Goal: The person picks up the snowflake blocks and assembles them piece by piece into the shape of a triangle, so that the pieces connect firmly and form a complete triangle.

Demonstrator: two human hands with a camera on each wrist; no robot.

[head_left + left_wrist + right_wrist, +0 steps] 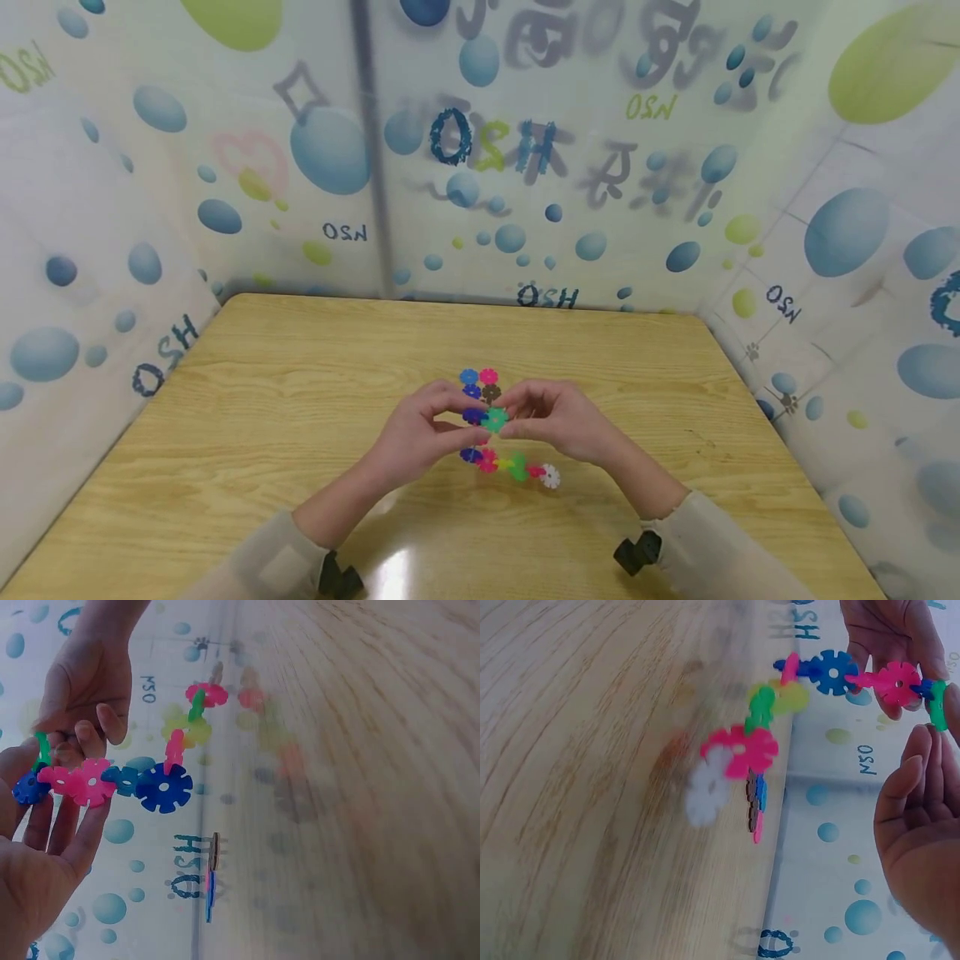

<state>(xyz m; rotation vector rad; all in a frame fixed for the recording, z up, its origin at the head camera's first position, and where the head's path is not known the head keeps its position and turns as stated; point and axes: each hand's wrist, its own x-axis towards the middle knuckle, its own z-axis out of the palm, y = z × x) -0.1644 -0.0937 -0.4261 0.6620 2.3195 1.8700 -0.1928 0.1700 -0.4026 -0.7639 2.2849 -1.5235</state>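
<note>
A wooden table (pixel 262 400) fills the lower half of the head view, its pale grain running side to side. Translucent walls (pixel 600 167) printed with blue and green bubbles and mirrored lettering enclose it on three sides.

Two bare forearms in pale sleeves (pixel 720 533) reach in from the bottom edge and meet near the middle of the table. The left hand (pixel 420 437) and the right hand (pixel 555 421) face each other, fingertips almost touching, and together hold a chain of plastic snowflake discs (pixel 510 467) just above the tabletop. The left hand pinches the blue and pink discs at the chain's upper end between thumb and curled fingers; in the left wrist view those fingers sit behind the pink disc (pixel 84 782). The right hand's thumb and fingers close on a green disc (pixel 494 419) at that same end, slotted edge-on into the others. From the hands, the chain hangs down and to the right: blue, pink, yellow, green, pink, and finally a white disc (pixel 551 476) at its free end, which lies on or just above the wood; I cannot tell which.

Just beyond the hands, a small separate cluster of discs (pixel 480 383), blue, pink and brown, stands on the table on its edge.
</note>
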